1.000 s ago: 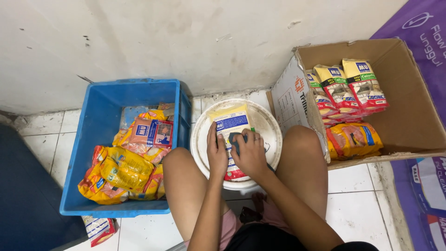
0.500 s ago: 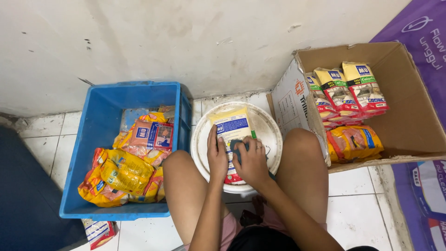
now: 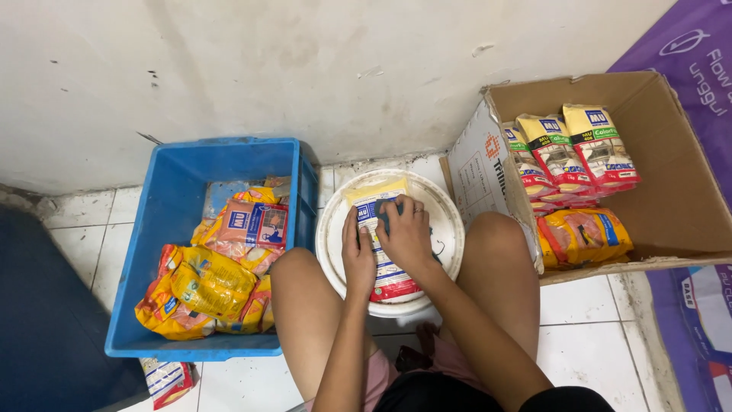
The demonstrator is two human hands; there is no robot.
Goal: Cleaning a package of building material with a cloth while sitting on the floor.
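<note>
While pinning the yellow-and-red plastic packet [image 3: 379, 246] flat on the round white bucket lid [image 3: 446, 221] — left hand [image 3: 357, 255] spread along its left edge, right hand [image 3: 406, 233] closed over a small dark object [image 3: 383, 221], kind unclear, pressed to the packet's upper face. Marking or wiping step, by the look. Next: lifting clear and setting aside. Blue plastic crate [image 3: 130, 305] hard left, open cardboard box [image 3: 679, 191] hard right — knees flanking, little room sideways.

right hand [image 3: 406, 233] slid up the packet [image 3: 383, 229], toward its top
</note>
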